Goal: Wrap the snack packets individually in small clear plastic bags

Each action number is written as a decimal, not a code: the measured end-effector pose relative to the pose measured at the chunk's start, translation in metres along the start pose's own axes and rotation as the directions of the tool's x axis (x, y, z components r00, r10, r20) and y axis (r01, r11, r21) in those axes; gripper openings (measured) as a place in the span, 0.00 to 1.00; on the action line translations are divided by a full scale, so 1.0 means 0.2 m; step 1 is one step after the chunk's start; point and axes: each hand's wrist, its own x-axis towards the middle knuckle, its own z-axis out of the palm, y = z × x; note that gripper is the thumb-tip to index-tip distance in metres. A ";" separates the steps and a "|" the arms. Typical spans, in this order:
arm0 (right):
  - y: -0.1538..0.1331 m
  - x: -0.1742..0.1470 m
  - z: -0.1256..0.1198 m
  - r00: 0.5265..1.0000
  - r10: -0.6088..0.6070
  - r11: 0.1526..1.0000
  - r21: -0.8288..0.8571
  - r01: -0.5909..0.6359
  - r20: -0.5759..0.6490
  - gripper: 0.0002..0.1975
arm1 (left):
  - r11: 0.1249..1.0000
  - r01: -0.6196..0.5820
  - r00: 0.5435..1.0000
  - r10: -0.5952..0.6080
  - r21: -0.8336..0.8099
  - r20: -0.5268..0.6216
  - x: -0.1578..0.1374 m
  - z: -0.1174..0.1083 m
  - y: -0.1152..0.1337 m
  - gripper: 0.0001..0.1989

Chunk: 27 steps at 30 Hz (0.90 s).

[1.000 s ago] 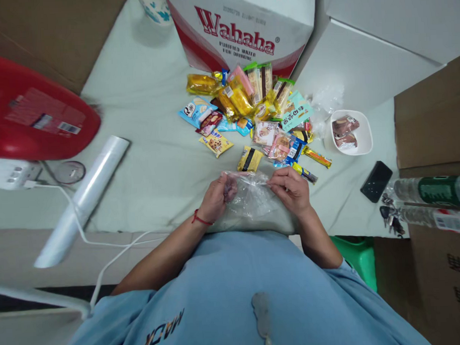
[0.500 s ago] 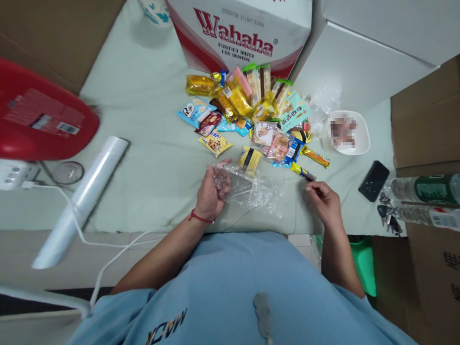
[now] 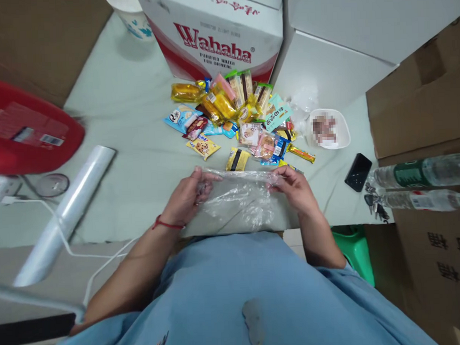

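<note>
A clear plastic bag [image 3: 236, 197] is stretched between my two hands at the near side of the table. My left hand [image 3: 183, 197], a red cord around its wrist, pinches the bag's left upper corner. At the right end of the same edge, the fingers of my right hand [image 3: 296, 188] are closed on the plastic. Just beyond the bag lies a yellow packet with a dark stripe [image 3: 237, 159]. A slim yellow stick packet [image 3: 286, 165] is partly hidden behind my right hand. Farther back is a heap of wrapped snacks [image 3: 222, 106].
A Wahaha water carton [image 3: 218, 47] stands behind the snacks, with a paper cup [image 3: 134, 20] to its left. On the right are a white bowl [image 3: 342, 133], a phone [image 3: 358, 172], keys [image 3: 375, 206] and plastic bottles [image 3: 433, 171]. A plastic film roll [image 3: 67, 213] lies left.
My right hand has left the yellow stick packet and moved left onto the bag's edge. The bag's upper edge is now drawn straight between both hands. The camera view has shifted.
</note>
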 end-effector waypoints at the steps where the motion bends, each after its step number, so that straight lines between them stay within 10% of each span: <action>1: -0.01 0.02 -0.05 0.994 0.090 0.993 0.072 -0.093 0.055 0.19 | 0.999 0.005 1.000 -0.006 0.052 0.015 0.02 -0.05 0.02 0.34; 5: 0.02 0.08 -0.09 0.961 0.272 0.948 0.154 -0.278 0.057 0.24 | 0.882 -0.154 0.957 0.245 0.445 -0.156 0.08 -0.17 0.06 0.32; 8: 0.08 0.08 -0.01 0.946 0.319 0.932 0.164 -0.323 0.051 0.23 | 0.566 -0.206 0.724 0.637 0.798 -0.265 0.06 -0.12 0.05 0.40; 11: 0.13 0.06 0.07 0.945 0.321 0.925 0.195 -0.326 0.059 0.21 | 0.247 -0.354 0.542 0.840 0.902 -0.017 0.00 -0.02 -0.02 0.29; 14: 0.13 0.05 0.08 0.940 0.333 0.911 0.235 -0.340 0.070 0.22 | 0.047 -0.527 0.639 0.680 0.848 0.360 -0.03 0.05 -0.13 0.21; 18: 0.14 0.04 0.00 0.935 0.354 0.904 0.247 -0.349 0.025 0.23 | -0.110 -0.534 0.755 0.385 0.838 0.531 -0.04 -0.04 -0.26 0.32; 27: 0.30 -0.05 -0.21 0.947 0.319 0.937 -0.136 -0.322 -0.041 0.20 | -0.146 -0.605 0.757 0.197 0.783 0.622 -0.13 -0.35 -0.27 0.43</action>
